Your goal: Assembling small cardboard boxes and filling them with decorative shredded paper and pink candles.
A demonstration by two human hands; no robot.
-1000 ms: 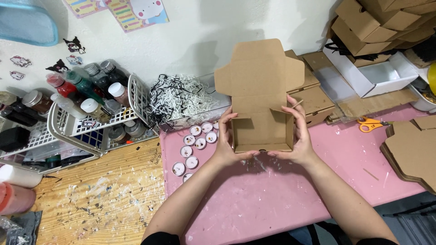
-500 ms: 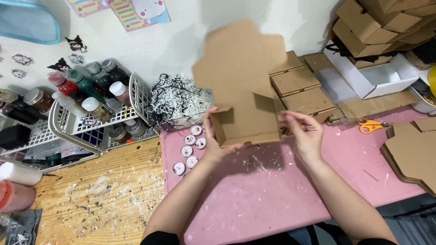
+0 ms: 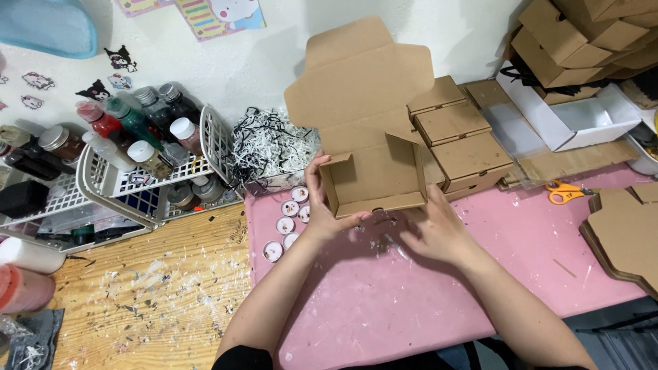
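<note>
Two bare hands work at one brown cardboard box (image 3: 373,175) that sits on a pink mat (image 3: 439,301) on the table. The left hand (image 3: 322,205) holds the box by its left wall, thumb over the near edge and fingers curled around the side. The right hand (image 3: 432,233) lies flat and open on the mat, just under the box's near right corner, holding nothing. The box lid (image 3: 360,75) stands up tall behind it, and the two side flaps stick up inside. Just right of the box is a stack of shut brown boxes (image 3: 456,133). More folded brown boxes (image 3: 576,34) are piled in the far right corner, above a white open box (image 3: 589,120). Orange scissors (image 3: 565,193) lie on the mat to the right, near flat brown cardboard cut-outs (image 3: 624,236). Left of the box are small round pink-and-white tins (image 3: 288,223) and a heap of black and white paper shreds (image 3: 267,147). A white wire basket (image 3: 137,178) holds little paint bottles with red, green and white tops. Small cartoon stickers (image 3: 103,79) are on the wall.
</note>
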